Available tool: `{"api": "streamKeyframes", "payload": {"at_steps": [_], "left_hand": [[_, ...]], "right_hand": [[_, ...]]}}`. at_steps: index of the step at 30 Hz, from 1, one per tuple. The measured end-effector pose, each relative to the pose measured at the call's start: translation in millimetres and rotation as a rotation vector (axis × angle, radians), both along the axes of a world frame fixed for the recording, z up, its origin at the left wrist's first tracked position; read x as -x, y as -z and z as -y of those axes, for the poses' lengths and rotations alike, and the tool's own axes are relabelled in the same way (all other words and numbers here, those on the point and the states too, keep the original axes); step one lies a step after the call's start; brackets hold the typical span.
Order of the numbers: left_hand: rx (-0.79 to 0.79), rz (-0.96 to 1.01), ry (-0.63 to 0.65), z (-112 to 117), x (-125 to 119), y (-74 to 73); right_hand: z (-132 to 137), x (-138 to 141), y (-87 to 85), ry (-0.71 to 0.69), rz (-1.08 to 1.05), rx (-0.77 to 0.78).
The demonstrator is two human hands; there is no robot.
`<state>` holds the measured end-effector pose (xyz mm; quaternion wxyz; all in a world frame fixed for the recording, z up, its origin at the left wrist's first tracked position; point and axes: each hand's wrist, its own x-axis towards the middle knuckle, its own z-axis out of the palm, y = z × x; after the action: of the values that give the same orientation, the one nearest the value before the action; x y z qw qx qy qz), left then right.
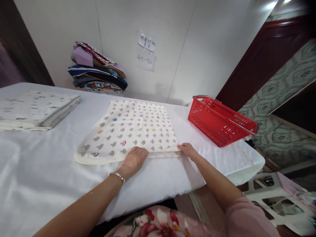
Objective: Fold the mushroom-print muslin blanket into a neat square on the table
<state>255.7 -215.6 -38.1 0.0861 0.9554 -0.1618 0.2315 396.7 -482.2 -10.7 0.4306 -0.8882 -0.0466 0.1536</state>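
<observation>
A cream cloth with a mushroom print (133, 128) lies folded flat on the white-covered table (37, 171). My left hand (134, 158) rests at the middle of its near edge, fingers curled onto the fabric's edge. At the cloth's near right corner, my right hand (188, 150) pinches the layered edge. A metal bracelet sits on my left wrist.
A stack of folded matching cloths (34, 110) lies at the far left. A pile of colourful folded fabrics (97, 70) leans on the wall. A red plastic basket (219, 120) stands at the right. White plastic stools (276, 197) are beyond the table's right edge.
</observation>
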Motion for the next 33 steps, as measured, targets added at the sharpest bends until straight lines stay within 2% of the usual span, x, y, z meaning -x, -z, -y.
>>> {"api": "streamKeyframes", "payload": {"at_steps": [6, 11, 17, 23, 28, 33], "left_hand": [[0.001, -0.053, 0.008, 0, 0, 2.0], [0.017, -0.059, -0.008, 0, 0, 4.2], [0.008, -0.067, -0.024, 1, 0, 4.3], [0.056, -0.025, 0.002, 1, 2, 0.5], [0.079, -0.009, 0.016, 1, 2, -0.9], [0.023, -0.031, 0.000, 0, 0, 2.3]], "right_hand": [[4, 1, 4.4, -0.023, -0.051, 0.075], [6, 8, 1.0, -0.049, -0.147, 0.053], [5, 18, -5.2, -0.070, -0.206, -0.067], [6, 21, -13.5, -0.016, -0.179, -0.231], [5, 22, -10.5, 0.013, -0.211, -0.229], [3, 23, -9.3, 0.023, -0.193, -0.161]]}}
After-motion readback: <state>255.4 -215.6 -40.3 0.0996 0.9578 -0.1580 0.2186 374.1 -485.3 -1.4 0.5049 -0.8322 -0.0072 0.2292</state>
